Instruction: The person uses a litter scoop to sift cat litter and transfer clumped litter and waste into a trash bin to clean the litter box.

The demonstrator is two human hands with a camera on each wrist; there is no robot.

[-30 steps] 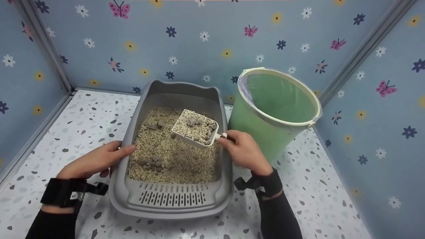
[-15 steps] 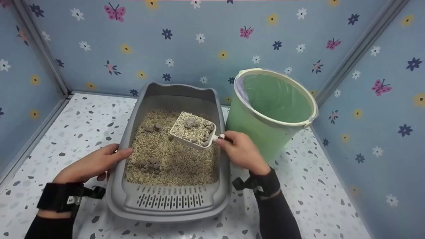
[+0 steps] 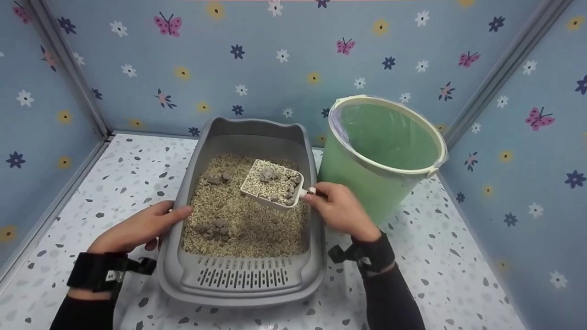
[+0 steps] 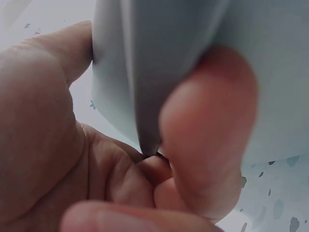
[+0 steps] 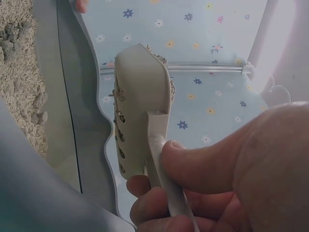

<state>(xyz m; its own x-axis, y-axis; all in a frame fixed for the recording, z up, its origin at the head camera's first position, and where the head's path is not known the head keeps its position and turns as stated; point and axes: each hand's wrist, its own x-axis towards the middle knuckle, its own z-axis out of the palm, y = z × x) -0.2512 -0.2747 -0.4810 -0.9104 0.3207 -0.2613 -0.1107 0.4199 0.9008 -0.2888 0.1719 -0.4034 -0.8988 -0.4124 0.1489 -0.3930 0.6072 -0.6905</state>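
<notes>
A grey litter box [image 3: 242, 297] holds tan pellet litter [image 3: 257, 229] with darker clumps [image 3: 215, 229] at its left side. My right hand [image 3: 341, 208] grips the handle of a white litter scoop [image 3: 270, 201], which is heaped with pellets and grey clumps over the right part of the box. In the right wrist view the thumb presses along the handle, and pellets poke through slots in the scoop [image 5: 140, 96]. My left hand [image 3: 142, 227] grips the box's left rim, thumb over the top; in the left wrist view its fingers [image 4: 207, 121] curl under the rim's edge.
A green bin [image 3: 367, 183] with a clear liner and cream rim stands right of the box, close to its side. Blue walls [image 3: 275, 68] with flowers and butterflies enclose the back and sides. The speckled white surface [image 3: 133, 174] lies beneath.
The view has shifted slightly. The scoop stays over the litter with its load, and both hands keep their holds; nothing has been let go.
</notes>
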